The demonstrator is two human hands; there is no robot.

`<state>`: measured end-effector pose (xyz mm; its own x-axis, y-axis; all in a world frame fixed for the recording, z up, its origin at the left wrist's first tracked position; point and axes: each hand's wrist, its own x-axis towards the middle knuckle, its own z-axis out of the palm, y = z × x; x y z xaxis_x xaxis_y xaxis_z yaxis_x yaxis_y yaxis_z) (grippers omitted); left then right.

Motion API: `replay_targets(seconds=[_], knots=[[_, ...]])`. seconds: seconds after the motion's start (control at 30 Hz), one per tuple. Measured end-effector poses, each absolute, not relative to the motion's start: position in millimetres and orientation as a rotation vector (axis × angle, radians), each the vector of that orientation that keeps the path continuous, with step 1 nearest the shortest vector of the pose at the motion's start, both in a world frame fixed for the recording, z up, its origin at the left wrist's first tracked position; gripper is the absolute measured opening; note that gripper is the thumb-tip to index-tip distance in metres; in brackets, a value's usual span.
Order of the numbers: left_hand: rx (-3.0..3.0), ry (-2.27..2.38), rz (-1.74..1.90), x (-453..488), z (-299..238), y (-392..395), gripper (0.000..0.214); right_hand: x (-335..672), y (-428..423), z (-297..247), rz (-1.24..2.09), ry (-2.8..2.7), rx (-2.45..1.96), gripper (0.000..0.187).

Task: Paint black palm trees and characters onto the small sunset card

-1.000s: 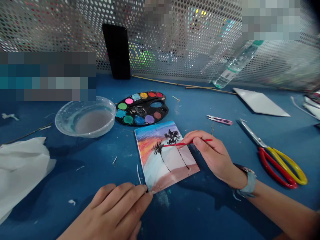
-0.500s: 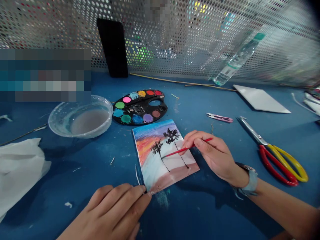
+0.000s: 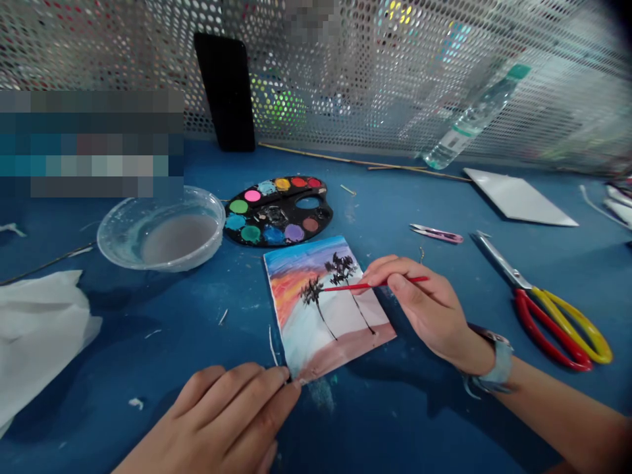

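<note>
A small painted card (image 3: pixel 340 321) lies on the blue table, with a sunset sky and two black palm trees on it. My right hand (image 3: pixel 424 306) grips a thin red paintbrush (image 3: pixel 345 287) whose tip touches the crown of the left palm. My left hand (image 3: pixel 227 415) lies flat below the card, fingertips pressing its near left corner. A black palette (image 3: pixel 279 210) with several coloured paint wells sits just beyond the card.
A clear plastic bowl of cloudy water (image 3: pixel 160 230) stands left of the palette. White tissue (image 3: pixel 34 336) lies at far left. Red-and-yellow scissors (image 3: pixel 548 303), a small pink snipper (image 3: pixel 437 234), a white sheet (image 3: pixel 518 197), a water bottle (image 3: pixel 469 122) and a black phone (image 3: pixel 224 92) against the perforated screen.
The brush tip dipped down toward the left palm's trunk, then rose back to its crown. My left hand stayed on the card's corner.
</note>
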<state>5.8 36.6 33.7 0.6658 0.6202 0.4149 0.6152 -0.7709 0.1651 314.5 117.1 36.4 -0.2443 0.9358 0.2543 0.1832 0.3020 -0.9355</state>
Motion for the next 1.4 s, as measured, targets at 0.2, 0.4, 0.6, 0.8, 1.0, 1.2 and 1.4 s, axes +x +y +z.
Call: replay_targets(seconds=[0.2,0.4,0.6,0.8,1.0,1.2,1.4], knots=[[2.853,1.038,0.760,5,27,36,0.034,307,115,45,0.974,-1.859,-1.066,0.025],[2.850,1.043,0.730,3,26,35,0.033,305,117,46,0.988,-1.878,-1.077,0.025],[2.857,1.050,0.792,5,26,37,0.034,306,117,44,1.007,-1.854,-1.079,0.024],[2.863,1.054,0.739,5,27,36,0.034,306,117,43,0.981,-1.791,-1.128,0.022],[2.883,1.053,0.756,3,26,36,0.035,314,121,37,0.964,-1.470,-1.118,0.021],[2.861,1.065,0.728,7,37,38,0.034,317,124,34,1.084,-1.548,-1.102,0.023],[2.841,1.060,0.750,9,42,40,0.033,312,122,39,1.059,-1.596,-1.149,0.023]])
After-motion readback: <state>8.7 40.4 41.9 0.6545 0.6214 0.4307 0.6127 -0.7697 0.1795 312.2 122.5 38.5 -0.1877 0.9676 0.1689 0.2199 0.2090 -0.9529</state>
